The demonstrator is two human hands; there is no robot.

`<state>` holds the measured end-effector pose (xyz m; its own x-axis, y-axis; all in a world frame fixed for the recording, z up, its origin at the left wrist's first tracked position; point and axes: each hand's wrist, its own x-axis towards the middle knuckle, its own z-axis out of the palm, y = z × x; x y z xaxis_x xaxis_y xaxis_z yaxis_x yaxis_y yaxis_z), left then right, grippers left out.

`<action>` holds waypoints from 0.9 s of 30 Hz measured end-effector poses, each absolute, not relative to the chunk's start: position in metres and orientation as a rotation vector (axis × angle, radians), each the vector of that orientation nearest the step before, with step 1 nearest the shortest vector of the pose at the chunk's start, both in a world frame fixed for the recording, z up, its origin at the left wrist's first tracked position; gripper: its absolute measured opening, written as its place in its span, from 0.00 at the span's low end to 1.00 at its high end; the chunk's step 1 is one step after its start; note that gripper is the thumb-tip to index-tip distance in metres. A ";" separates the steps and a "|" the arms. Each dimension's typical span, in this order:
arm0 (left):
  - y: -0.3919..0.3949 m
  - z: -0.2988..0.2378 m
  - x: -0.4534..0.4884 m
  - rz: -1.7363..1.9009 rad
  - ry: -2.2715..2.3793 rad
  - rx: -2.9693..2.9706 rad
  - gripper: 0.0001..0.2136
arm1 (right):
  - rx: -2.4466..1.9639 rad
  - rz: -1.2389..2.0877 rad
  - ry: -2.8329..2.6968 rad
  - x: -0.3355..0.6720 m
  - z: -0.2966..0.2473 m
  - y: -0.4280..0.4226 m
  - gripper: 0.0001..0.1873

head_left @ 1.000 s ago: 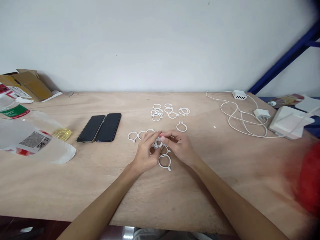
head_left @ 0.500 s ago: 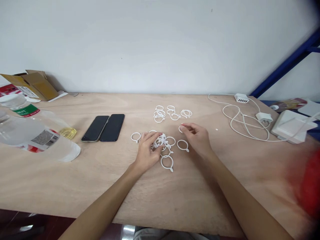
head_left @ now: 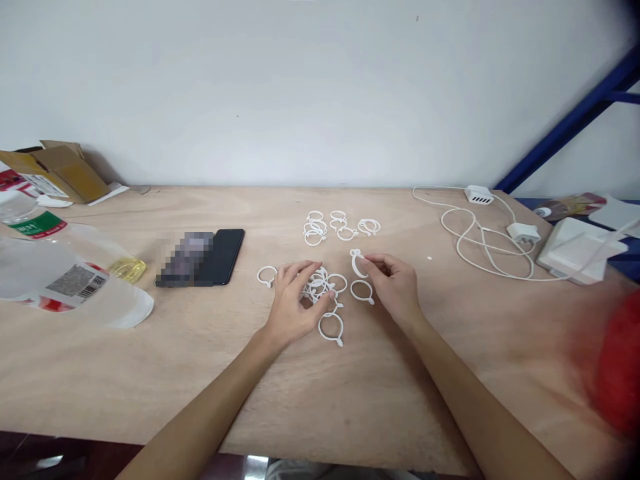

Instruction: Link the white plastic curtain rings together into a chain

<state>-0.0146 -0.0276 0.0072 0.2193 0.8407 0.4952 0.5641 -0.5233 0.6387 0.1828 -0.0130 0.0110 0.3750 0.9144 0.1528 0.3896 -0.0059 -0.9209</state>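
So, what're you holding?

My right hand (head_left: 397, 283) is pinching a white ring (head_left: 357, 267); another ring (head_left: 371, 301) is lying just nearer me. My left hand (head_left: 293, 300) is curving, fingers spread, around the ring pile (head_left: 317, 287), left of that pinch.

2 bare forearms (head_left: 213, 393) reach forward, the left hand (head_left: 293, 303) arched with digits parted, the right hand (head_left: 399, 287) pinched together.

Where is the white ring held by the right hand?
In the head view, just right of centre: the white ring is between the right hand and the ring pile, beyond another loose ring.
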 end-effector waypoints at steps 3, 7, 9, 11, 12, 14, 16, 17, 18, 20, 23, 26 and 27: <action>-0.030 0.008 -0.014 1.225 1.255 2.195 0.18 | -1.404 0.805 -1.181 0.161 0.018 -0.026 0.14; -0.031 0.010 -0.014 1.229 1.145 2.197 0.17 | -1.262 0.897 -1.257 0.138 0.018 -0.036 0.12; -0.031 0.012 -0.014 1.226 1.090 2.188 0.15 | -1.217 0.903 -1.293 0.134 0.017 -0.038 0.12; -0.031 0.014 -0.014 1.229 1.045 2.185 0.14 | -1.192 0.872 -1.321 0.135 0.018 -0.039 0.11; -0.030 0.015 -0.015 1.233 1.026 2.184 0.14 | -1.187 0.857 -1.334 0.136 0.018 -0.039 0.11; -0.030 0.014 -0.015 1.241 1.000 2.176 0.13 | -1.172 0.866 -1.360 0.137 0.019 -0.039 0.11; -0.030 0.013 -0.015 1.244 0.994 2.162 0.14 | -1.140 0.912 -1.389 0.137 0.020 -0.040 0.12; -0.030 0.012 -0.015 1.249 0.997 2.154 0.14 | -1.120 0.934 -1.408 0.137 0.020 -0.041 0.12; -0.030 0.010 -0.015 1.258 1.002 2.148 0.15 | -1.103 0.947 -1.426 0.136 0.020 -0.042 0.12; -0.029 0.009 -0.015 1.293 1.018 2.153 0.16 | -1.094 0.953 -1.448 0.135 0.021 -0.043 0.12; -0.029 0.008 -0.014 1.334 1.039 2.206 0.16 | -1.130 0.935 -1.383 0.134 0.022 -0.044 0.12; -0.029 0.008 -0.013 1.308 1.011 2.282 0.16 | -1.150 0.967 -1.289 0.135 0.023 -0.043 0.13; -0.029 0.008 -0.012 1.300 0.992 2.301 0.16 | -1.139 0.991 -1.278 0.136 0.022 -0.042 0.13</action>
